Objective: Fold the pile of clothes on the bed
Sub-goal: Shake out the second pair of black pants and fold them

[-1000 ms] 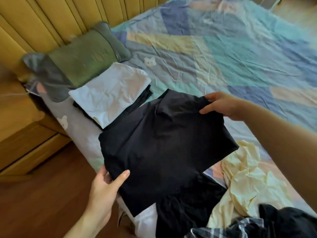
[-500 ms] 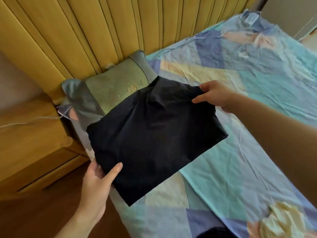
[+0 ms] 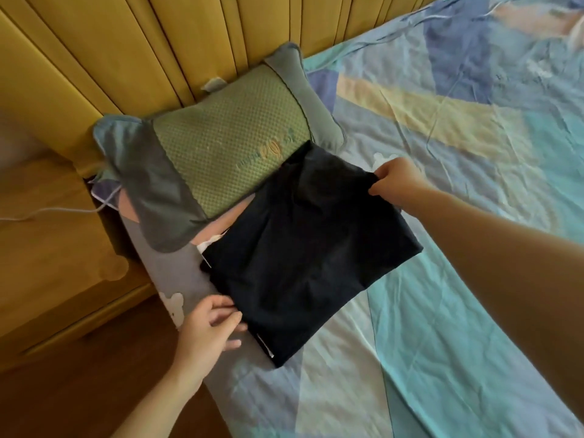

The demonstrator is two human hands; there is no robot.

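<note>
Folded black cloth garment (image 3: 303,248), squarish, flat on patchwork bed sheet (image 3: 442,279); right hand (image 3: 396,181) pinching far corner, left hand (image 3: 210,327) fingers tucked under near edge.

Illegible embroidered lettering, seemingly, on pillow (image 3: 227,147).

Warm soft daylight, dim floor corner, faint shadows, slight overall softness, wide-angle bending at edges
</note>
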